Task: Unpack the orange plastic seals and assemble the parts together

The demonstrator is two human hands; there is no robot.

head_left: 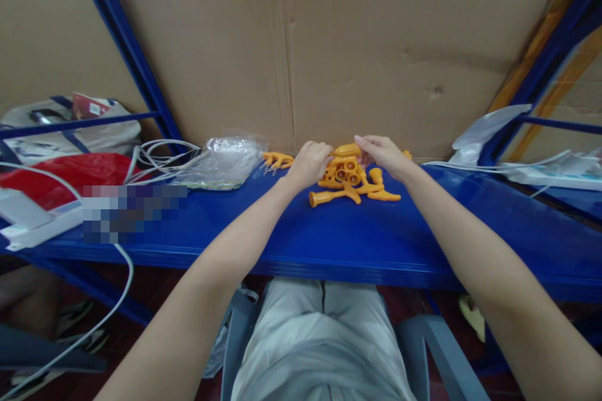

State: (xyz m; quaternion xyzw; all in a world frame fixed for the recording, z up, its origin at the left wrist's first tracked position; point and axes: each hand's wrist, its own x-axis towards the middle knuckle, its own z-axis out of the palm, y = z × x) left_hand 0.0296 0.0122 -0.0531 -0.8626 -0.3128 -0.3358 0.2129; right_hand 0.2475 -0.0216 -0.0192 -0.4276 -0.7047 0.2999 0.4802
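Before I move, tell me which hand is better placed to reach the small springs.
Left, I'd judge: the left hand is just beside the springs, while the right hand is farther off, holding an orange piece.

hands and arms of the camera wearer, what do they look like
The left hand and the right hand are bare, without gloves. No sleeve shows on the left forearm or the right forearm, nor any watch, bracelet or marking. Fingers are too small to rule out rings.

Your head camera faces forward and down.
Your lap fills the lower centre, cardboard the top.
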